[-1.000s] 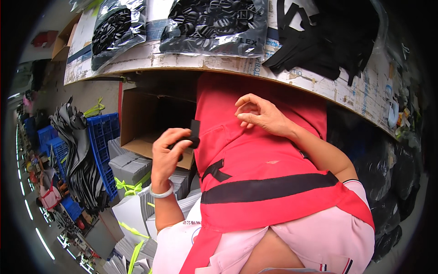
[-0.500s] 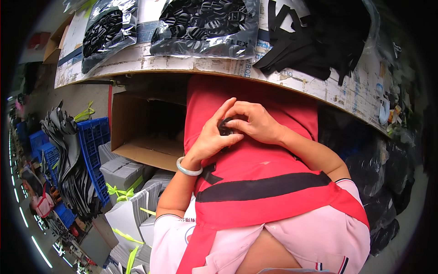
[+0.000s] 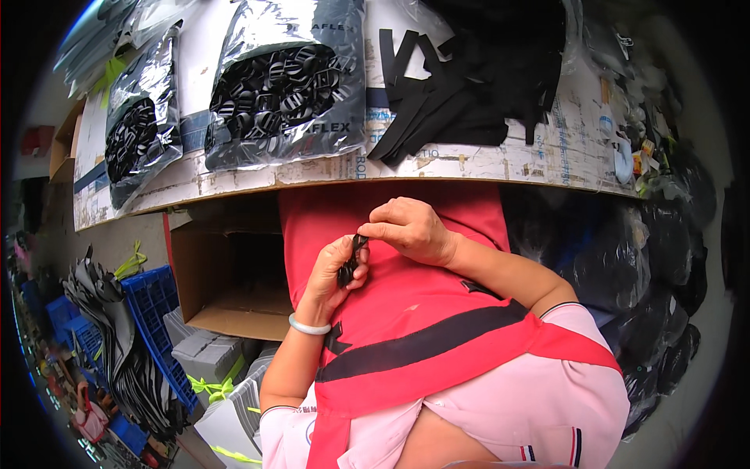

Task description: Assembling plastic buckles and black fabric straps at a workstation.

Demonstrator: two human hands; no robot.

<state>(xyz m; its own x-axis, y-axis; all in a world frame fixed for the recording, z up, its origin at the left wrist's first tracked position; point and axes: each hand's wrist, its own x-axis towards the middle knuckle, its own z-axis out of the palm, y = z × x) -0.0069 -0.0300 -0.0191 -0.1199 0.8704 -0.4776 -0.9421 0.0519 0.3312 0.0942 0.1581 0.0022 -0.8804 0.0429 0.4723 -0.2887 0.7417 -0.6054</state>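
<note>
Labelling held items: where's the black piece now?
Head view, just left of centre: black piece in the left hand, its upper end at the right hand, over the red apron.

A black-banded red cloth apron (image 3: 383, 301) is overlapping a pale-pink short-sleeved shirt (image 3: 500, 402); a round whitish bangle (image 3: 309, 327) is showing.

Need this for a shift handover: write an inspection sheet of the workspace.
Surface: white table, worn front edge.
Job's things: small black piece, details unclear; two clear bags of black buckles; black straps.
Clutter: small items at right end, blurred.
Grips: left grip holds the piece; right grip pinches its top end.
Cables: nothing seen.
Surroundings: open cardboard box, grey sheet stacks, blue crate at left; dark plastic bundles at right.
</note>
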